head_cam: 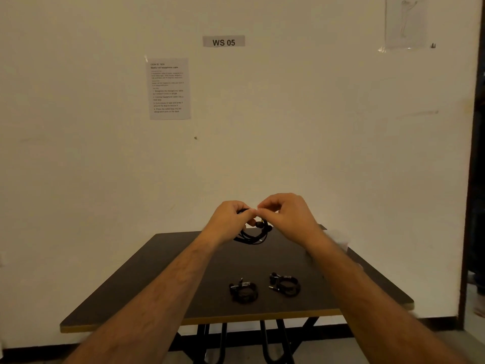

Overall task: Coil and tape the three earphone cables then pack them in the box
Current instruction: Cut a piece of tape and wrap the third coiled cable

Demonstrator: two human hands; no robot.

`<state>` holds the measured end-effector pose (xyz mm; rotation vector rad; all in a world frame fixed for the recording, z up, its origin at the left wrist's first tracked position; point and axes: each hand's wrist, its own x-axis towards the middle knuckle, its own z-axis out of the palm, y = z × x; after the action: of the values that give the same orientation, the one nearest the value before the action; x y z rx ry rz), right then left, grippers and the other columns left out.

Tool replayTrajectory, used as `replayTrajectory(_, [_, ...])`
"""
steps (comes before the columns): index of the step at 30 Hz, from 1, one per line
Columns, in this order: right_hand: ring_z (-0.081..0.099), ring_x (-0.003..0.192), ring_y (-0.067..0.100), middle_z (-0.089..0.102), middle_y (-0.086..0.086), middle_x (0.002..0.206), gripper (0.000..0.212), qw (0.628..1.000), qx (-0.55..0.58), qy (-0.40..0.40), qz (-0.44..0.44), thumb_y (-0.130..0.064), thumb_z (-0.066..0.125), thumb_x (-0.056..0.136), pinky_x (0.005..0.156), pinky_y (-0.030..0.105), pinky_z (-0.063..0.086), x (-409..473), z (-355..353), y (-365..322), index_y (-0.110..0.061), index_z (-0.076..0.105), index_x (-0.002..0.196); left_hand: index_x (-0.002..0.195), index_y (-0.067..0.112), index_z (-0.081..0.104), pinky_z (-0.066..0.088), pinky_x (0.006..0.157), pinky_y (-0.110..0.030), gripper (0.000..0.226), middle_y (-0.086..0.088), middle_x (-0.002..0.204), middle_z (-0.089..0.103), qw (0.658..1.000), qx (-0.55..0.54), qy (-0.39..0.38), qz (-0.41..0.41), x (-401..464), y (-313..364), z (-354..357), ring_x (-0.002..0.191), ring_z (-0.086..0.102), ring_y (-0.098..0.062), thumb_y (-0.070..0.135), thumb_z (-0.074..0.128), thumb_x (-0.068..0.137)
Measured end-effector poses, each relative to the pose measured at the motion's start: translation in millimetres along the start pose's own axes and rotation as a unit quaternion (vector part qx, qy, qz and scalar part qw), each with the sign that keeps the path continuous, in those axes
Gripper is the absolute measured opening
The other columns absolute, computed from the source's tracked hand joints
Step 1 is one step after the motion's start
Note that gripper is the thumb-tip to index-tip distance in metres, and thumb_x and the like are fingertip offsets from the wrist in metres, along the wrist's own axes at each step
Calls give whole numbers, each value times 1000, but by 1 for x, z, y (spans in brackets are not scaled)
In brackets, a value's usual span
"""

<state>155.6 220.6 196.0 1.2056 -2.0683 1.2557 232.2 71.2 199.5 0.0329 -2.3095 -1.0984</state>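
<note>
Both my hands are raised above the far part of the dark table (157, 271). My left hand (231, 219) grips a coiled black earphone cable (253, 236) whose loops hang below my fingers. My right hand (284, 214) pinches at the top of the same coil, fingertips meeting those of the left; whether tape is between them is too small to tell. Two other coiled black earphone cables lie on the near part of the table, one (243, 291) to the left and one (284, 285) to the right, each with a pale band around it.
A pale object (339, 239), blurred and partly hidden by my right forearm, sits at the table's far right. The table stands against a cream wall with a "WS 05" sign (223, 42) and an instruction sheet (169, 88). A dark doorway (476, 179) is at the right.
</note>
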Motion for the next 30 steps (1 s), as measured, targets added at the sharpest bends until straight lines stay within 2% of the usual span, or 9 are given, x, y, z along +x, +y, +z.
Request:
replayTrajectory(3, [68, 80, 2, 75, -8, 87, 12, 1000, -16, -14, 10, -25, 71, 88, 77, 21, 58, 1, 6, 2, -19, 79, 95, 94, 14, 70, 39, 50, -7, 18, 3, 85, 73, 1000, 1, -6, 6, 0, -2, 1, 56, 57, 7, 24, 56, 99])
replayTrajectory(6, [72, 77, 8, 76, -2, 83, 9, 997, 54, -30, 37, -17, 73, 86, 78, 30, 61, 2, 8, 7, -13, 79, 92, 96, 15, 69, 41, 52, -8, 17, 3, 86, 73, 1000, -14, -11, 0, 0, -7, 0, 63, 59, 1, 24, 56, 100])
replayTrajectory(10, [73, 79, 11, 77, 2, 81, 10, 984, 138, -85, 68, -13, 70, 87, 77, 24, 58, -1, 11, 12, -9, 78, 92, 94, 15, 69, 45, 57, -10, 16, 3, 83, 72, 1000, -11, -5, 4, -2, -17, 2, 68, 62, -3, 22, 57, 99])
replayTrajectory(13, [72, 80, 14, 76, 2, 81, 12, 983, 133, -93, 91, -18, 69, 89, 80, 31, 58, -4, 18, 18, -11, 78, 90, 89, 20, 69, 48, 65, -16, 14, 7, 79, 71, 999, 43, 23, 18, -3, -24, 6, 71, 66, -1, 26, 60, 97])
replayTrajectory(18, [69, 84, 29, 75, 10, 87, 14, 977, 117, -117, 131, -21, 67, 92, 81, 44, 56, -2, 32, 29, -9, 74, 90, 87, 23, 72, 55, 68, -22, 15, 8, 77, 72, 990, 125, 61, 27, -7, -37, 14, 71, 67, -2, 31, 62, 95])
replayTrajectory(21, [60, 77, 23, 72, 17, 90, 17, 969, 110, -153, 160, -24, 64, 94, 71, 38, 49, -2, 40, 37, -9, 71, 91, 90, 23, 74, 51, 62, -14, 13, 9, 77, 72, 991, 113, 63, 18, -8, -48, 17, 68, 66, 0, 29, 63, 95])
replayTrajectory(23, [56, 77, 19, 69, 16, 89, 18, 962, 118, -161, 186, -26, 64, 94, 69, 33, 45, -4, 48, 42, -10, 69, 88, 90, 22, 74, 49, 60, -12, 13, 9, 76, 72, 994, 92, 59, 6, -8, -58, 20, 66, 67, 0, 27, 63, 95])
replayTrajectory(26, [59, 79, 18, 71, 9, 87, 17, 949, 157, -152, 228, -25, 64, 94, 69, 32, 45, -10, 64, 47, -11, 72, 88, 90, 19, 73, 51, 64, -18, 14, 6, 75, 73, 996, 70, 56, -20, -6, -77, 26, 67, 68, -4, 25, 62, 95])
replayTrajectory(30, [68, 95, 19, 76, 7, 100, 19, 926, 215, -115, 288, -23, 65, 94, 75, 34, 50, -18, 86, 54, -9, 75, 100, 95, 18, 74, 54, 72, -26, 15, 4, 82, 73, 996, 47, 61, -54, 0, -107, 38, 77, 69, -9, 24, 60, 96])
